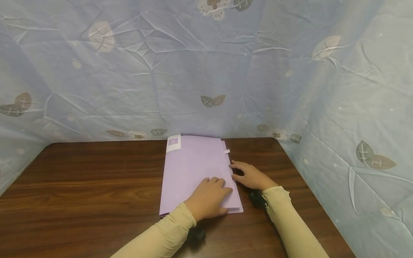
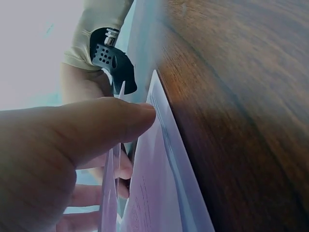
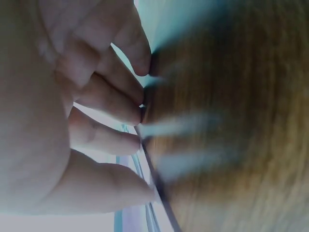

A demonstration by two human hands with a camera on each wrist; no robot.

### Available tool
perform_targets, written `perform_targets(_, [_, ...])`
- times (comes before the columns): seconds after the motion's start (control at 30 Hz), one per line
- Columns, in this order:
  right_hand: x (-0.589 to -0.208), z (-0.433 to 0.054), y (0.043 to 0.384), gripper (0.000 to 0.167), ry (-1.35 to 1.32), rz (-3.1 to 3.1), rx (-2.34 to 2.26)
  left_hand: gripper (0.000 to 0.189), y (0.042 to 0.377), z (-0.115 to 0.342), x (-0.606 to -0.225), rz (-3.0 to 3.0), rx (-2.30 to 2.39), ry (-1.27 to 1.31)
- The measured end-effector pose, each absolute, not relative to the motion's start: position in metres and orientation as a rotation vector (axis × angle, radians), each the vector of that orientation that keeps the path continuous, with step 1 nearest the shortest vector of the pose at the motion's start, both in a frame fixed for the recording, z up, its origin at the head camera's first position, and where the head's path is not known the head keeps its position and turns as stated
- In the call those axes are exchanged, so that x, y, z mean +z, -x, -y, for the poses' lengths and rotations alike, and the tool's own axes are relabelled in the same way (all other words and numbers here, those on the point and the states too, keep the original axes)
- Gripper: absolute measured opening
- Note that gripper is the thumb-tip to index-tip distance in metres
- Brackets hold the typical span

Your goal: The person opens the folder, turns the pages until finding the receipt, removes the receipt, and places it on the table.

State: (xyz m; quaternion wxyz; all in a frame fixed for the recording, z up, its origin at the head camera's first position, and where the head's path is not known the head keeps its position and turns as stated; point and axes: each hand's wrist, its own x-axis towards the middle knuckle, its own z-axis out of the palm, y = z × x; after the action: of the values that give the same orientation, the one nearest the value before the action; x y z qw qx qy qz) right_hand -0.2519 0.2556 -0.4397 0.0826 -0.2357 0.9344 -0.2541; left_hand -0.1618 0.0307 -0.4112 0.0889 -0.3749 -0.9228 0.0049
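Observation:
A light purple folder (image 1: 190, 168) lies on the brown table, a white label (image 1: 173, 142) at its upper left corner and a small white tab (image 1: 227, 151) on its right edge. My left hand (image 1: 209, 197) rests on the lower right of the cover, fingers spread, its thumb (image 2: 137, 118) reaching across the bottom edge. From the left wrist, a gap shows between the top cover (image 2: 110, 193) and the pages (image 2: 149, 188) below. My right hand (image 1: 250, 175) is beside the folder's right edge, with thumb (image 3: 130, 188) and fingertips at that edge, low over the table.
The wooden table (image 1: 90, 172) extends to both sides of the folder. A patterned pale blue curtain (image 1: 180, 82) hangs behind and along the right side. Black wrist devices (image 1: 196, 235) sit under both forearms.

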Motion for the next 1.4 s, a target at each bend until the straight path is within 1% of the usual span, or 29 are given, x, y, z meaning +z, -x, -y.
perform_targets(0.2, [-0.444,-0.256,0.255,0.045,0.732,-2.784,-0.766,0.056,0.164,-0.027,-0.408,2.71,-0.063,1.116])
perform_targets(0.4, [-0.446,-0.259,0.257,0.043,0.741,-2.774,-0.777,0.061,0.165,-0.025,-0.402,2.64,-0.156,1.125])
perform_targets(0.53, [-0.447,-0.26,0.258,0.044,0.732,-2.768,-0.785,0.064,0.165,-0.028,-0.398,2.595,-0.153,1.201])
perform_targets(0.67, [-0.446,-0.26,0.257,0.046,0.727,-2.754,-0.811,0.056,0.165,-0.031,-0.395,2.559,-0.132,1.277])
perform_targets(0.8, [-0.445,-0.259,0.255,0.045,0.737,-2.751,-0.817,0.047,0.163,-0.033,-0.395,2.565,-0.15,1.26])
perform_targets(1.17, [-0.443,-0.258,0.254,0.041,0.742,-2.746,-0.825,0.043,0.164,-0.036,-0.393,2.551,-0.233,1.222])
perform_targets(1.4, [-0.442,-0.258,0.253,0.048,0.707,-2.753,-0.814,0.044,0.161,-0.033,-0.385,2.534,-0.287,1.202])
